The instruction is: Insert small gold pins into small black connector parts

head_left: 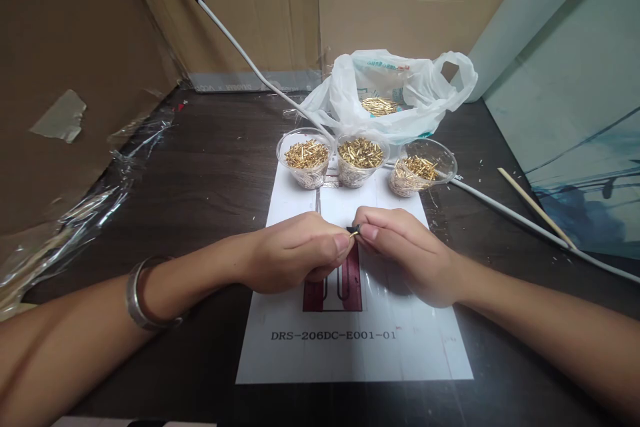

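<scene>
My left hand (pixel 305 250) is closed in a pinch, with a thin gold-coloured pin (pixel 354 234) at its thumb and fingertip. Facing it, my right hand (pixel 410 247) pinches a small black part (pixel 356 229), mostly hidden by the fingers. The pin's visible end meets or lies against the black part; I cannot tell whether it is inside. Both hands are above a printed white sheet (pixel 290 360). Just beyond them stand three clear plastic cups, the left cup (pixel 313 177), the middle cup (pixel 355 177) and the right cup (pixel 404 185), holding many small gold-coloured metal pieces.
Behind the cups a white plastic bag (pixel 345 97) lies open with longer gold-coloured pins (pixel 379 107) inside. A white cable (pixel 240 47) crosses the dark table (pixel 220 147) behind the cups. A thin wooden stick (pixel 535 207) lies at right. Cardboard (pixel 415 20) walls the back.
</scene>
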